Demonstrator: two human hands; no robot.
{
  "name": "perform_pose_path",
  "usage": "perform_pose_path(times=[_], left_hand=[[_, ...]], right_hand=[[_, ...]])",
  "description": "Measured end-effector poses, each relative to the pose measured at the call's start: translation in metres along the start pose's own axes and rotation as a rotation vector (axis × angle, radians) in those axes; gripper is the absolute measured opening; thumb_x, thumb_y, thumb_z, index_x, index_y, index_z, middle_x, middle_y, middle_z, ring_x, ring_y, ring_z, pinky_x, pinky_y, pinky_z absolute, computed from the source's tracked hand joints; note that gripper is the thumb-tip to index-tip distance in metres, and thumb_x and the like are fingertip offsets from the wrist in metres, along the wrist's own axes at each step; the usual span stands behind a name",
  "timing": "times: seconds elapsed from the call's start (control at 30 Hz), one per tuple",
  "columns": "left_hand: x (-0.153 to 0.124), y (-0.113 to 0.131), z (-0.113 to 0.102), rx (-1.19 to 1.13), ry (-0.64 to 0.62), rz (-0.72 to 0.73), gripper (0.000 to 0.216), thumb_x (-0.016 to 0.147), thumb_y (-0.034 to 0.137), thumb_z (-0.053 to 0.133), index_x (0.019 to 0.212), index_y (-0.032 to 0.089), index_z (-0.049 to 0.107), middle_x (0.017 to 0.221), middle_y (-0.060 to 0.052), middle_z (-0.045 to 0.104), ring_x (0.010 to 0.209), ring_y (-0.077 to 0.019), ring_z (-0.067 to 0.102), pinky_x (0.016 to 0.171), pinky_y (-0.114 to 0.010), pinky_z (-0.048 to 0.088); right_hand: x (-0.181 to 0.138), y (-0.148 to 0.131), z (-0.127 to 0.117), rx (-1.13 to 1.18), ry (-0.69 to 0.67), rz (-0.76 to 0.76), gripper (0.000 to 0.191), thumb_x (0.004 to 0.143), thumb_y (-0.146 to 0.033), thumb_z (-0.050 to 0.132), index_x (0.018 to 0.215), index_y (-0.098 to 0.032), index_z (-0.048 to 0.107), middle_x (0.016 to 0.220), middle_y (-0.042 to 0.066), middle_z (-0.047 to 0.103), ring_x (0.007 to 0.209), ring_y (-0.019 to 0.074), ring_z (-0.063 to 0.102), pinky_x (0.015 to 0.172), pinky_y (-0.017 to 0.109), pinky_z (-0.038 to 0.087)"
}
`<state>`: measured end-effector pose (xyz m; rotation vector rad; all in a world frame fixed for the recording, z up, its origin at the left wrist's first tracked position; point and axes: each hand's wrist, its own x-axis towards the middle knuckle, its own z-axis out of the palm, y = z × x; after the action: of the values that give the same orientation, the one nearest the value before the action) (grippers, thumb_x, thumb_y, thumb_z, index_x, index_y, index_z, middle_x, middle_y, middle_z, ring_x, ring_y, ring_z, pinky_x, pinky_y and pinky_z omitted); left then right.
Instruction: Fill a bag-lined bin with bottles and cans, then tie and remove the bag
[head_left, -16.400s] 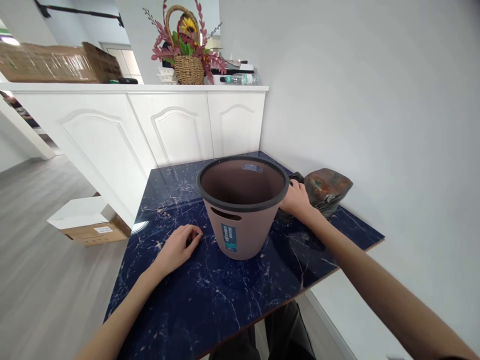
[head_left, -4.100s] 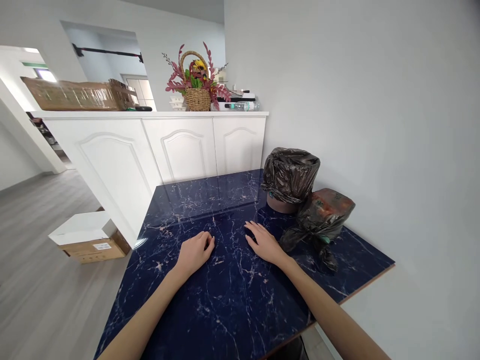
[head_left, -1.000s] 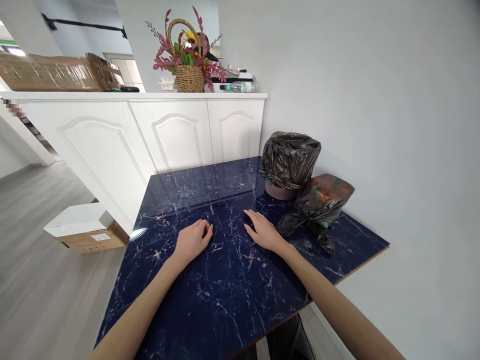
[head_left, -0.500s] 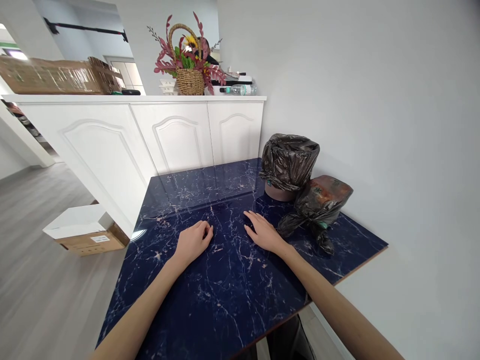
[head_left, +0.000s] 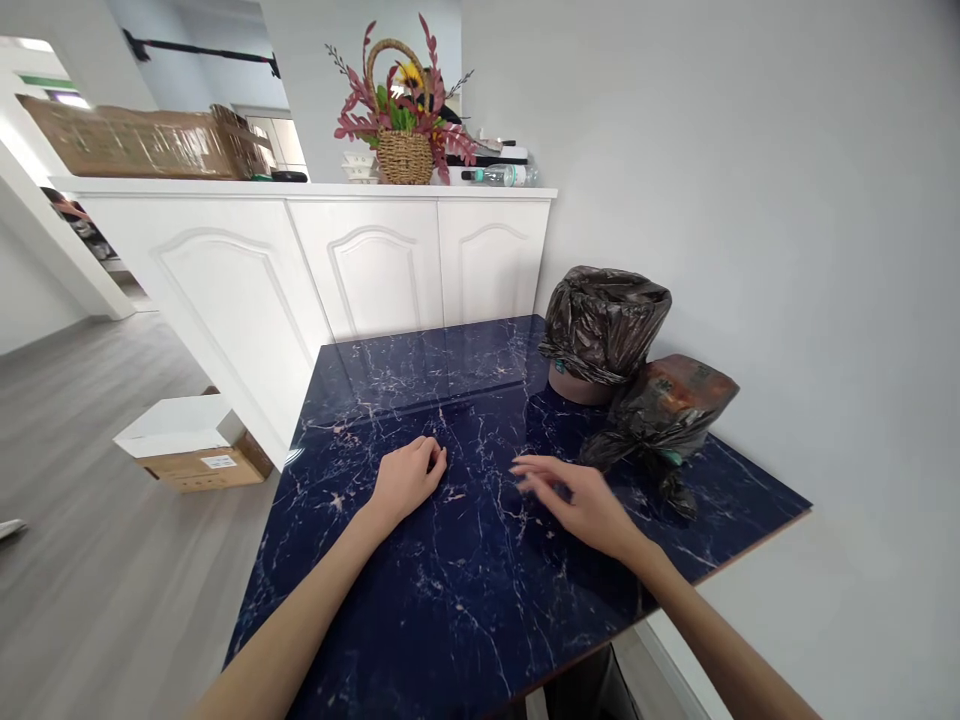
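A: Grip of each hand?
B: Left hand (head_left: 409, 478) curled closed, empty, on the worktop (head_left: 450, 600); right hand (head_left: 592, 505) spread open, empty. Tied bag (head_left: 664, 410) at its 1 o'clock, bagged bin (head_left: 604, 325) at 12.

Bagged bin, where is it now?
Head view: the bagged bin stands far right on the table, by the wall, just behind the tied bag.
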<state>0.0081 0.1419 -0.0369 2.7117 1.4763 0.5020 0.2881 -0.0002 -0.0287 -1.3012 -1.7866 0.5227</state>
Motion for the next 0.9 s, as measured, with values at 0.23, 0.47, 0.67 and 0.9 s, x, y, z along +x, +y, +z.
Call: perform_pose_path(times=[0.23, 0.47, 0.67, 0.9], left_hand=[[0.001, 0.001, 0.001, -0.001, 0.016, -0.007, 0.030, 0.111, 0.037, 0.048, 0.088, 0.022, 0.062, 0.091, -0.003, 0.073, 0.076, -0.0203, 0.068, 0.064, -0.031, 0.034], [0.002, 0.001, 0.000, -0.003, 0.028, -0.002, 0.032, 0.110, 0.038, 0.047, 0.086, 0.022, 0.060, 0.091, -0.003, 0.073, 0.074, -0.0197, 0.066, 0.064, -0.031, 0.034], [0.002, 0.000, 0.001, -0.012, 0.034, 0.004, 0.032, 0.110, 0.038, 0.047, 0.085, 0.023, 0.058, 0.089, -0.002, 0.072, 0.073, -0.0189, 0.065, 0.064, -0.030, 0.033], [0.001, -0.002, 0.002, -0.057, 0.051, 0.029, 0.033, 0.110, 0.039, 0.046, 0.084, 0.023, 0.056, 0.085, -0.002, 0.071, 0.068, -0.0191, 0.064, 0.062, -0.031, 0.033]], right_hand=[[-0.033, 0.026, -0.076, -0.426, 0.823, 0.274, 0.033, 0.101, -0.043, 0.060, 0.118, -0.018, 0.072, 0.087, 0.008, 0.079, 0.062, 0.0220, 0.072, 0.066, 0.036, 0.054], [-0.048, 0.069, -0.074, -0.636, 0.515, 0.526, 0.046, 0.096, -0.041, 0.057, 0.137, -0.022, 0.062, 0.114, 0.010, 0.078, 0.080, 0.0257, 0.074, 0.060, 0.034, 0.043], [-0.039, 0.057, -0.033, -0.561, 0.400, 0.412, 0.034, 0.092, -0.031, 0.058, 0.126, -0.023, 0.059, 0.121, 0.010, 0.071, 0.081, 0.0235, 0.072, 0.065, 0.034, 0.049], [-0.012, 0.014, 0.025, -0.312, 0.154, 0.159, 0.029, 0.092, -0.019, 0.057, 0.120, -0.024, 0.059, 0.114, 0.005, 0.065, 0.064, 0.0154, 0.065, 0.068, 0.034, 0.053]])
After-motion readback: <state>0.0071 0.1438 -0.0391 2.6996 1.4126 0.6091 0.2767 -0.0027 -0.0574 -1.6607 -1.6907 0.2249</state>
